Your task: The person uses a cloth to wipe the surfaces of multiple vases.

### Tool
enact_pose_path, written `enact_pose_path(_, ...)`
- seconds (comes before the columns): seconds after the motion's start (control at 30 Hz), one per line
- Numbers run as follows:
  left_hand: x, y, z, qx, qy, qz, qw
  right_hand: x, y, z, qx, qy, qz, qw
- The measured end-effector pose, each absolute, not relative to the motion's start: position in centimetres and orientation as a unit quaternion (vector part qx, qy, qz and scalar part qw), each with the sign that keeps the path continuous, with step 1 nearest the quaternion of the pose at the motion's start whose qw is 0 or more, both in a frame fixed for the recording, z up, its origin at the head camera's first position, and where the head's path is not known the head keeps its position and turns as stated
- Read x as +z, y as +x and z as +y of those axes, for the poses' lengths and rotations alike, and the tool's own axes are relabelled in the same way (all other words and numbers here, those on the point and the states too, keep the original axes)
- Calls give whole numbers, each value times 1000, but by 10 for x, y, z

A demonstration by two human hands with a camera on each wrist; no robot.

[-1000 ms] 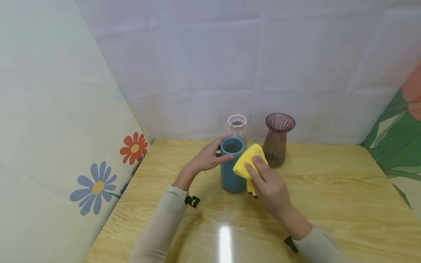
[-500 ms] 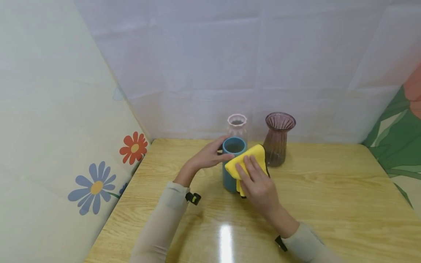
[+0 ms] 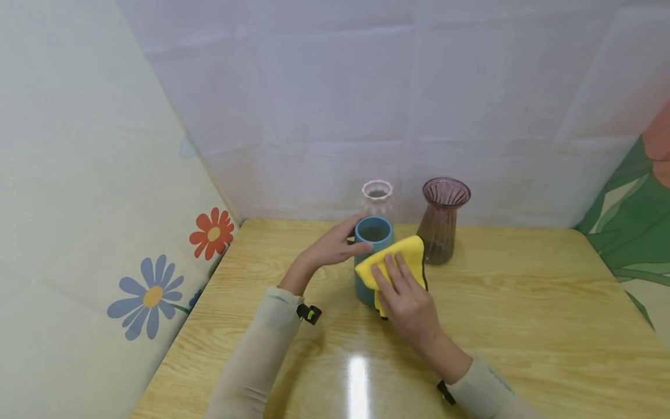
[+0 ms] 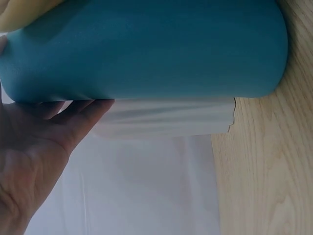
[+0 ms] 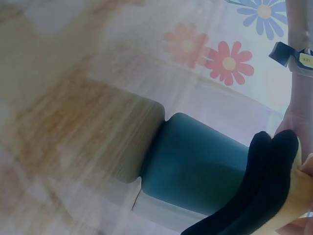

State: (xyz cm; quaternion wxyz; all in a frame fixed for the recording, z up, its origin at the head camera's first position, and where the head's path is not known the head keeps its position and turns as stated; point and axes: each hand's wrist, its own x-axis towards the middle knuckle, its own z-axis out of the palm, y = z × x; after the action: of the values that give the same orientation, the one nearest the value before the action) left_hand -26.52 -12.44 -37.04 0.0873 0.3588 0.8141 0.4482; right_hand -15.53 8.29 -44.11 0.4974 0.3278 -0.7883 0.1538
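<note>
A tall blue cylindrical vase stands upright on the table. My left hand grips it near the rim, thumb across the front and fingers at the far side. In the left wrist view, fingertips touch the smooth blue wall. My right hand holds a folded yellow cloth with dark edging against the vase's front right side. That cloth covers part of the vase and hangs down beside it. The right wrist view shows the cloth's black edge in front of the vase's lower body.
Behind the blue vase stands a pale pink vase with a scalloped rim, partly hidden. A purple ribbed glass vase is at the back right, near the cloth. The wooden table meets a pale sheet at its back edge.
My right hand has moved the cloth left onto the vase's front, then slightly down. The vase has shifted a little to the right, with my left hand staying on it.
</note>
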Motion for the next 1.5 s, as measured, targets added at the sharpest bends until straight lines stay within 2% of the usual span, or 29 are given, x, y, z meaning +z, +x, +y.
enact_pose_path(0.57,-371,-265,-125,453,359,811,90,-449,-143,84,158,330,-811,456)
enact_pose_path(0.87,-371,-266,-125,455,364,807,95,-456,-136,88,152,336,-837,405)
enact_pose_path(1.27,-373,-270,-126,471,369,794,110,-457,-131,91,162,342,-839,391)
enact_pose_path(1.5,-373,-271,-124,483,363,787,119,-445,-123,103,220,308,-834,402)
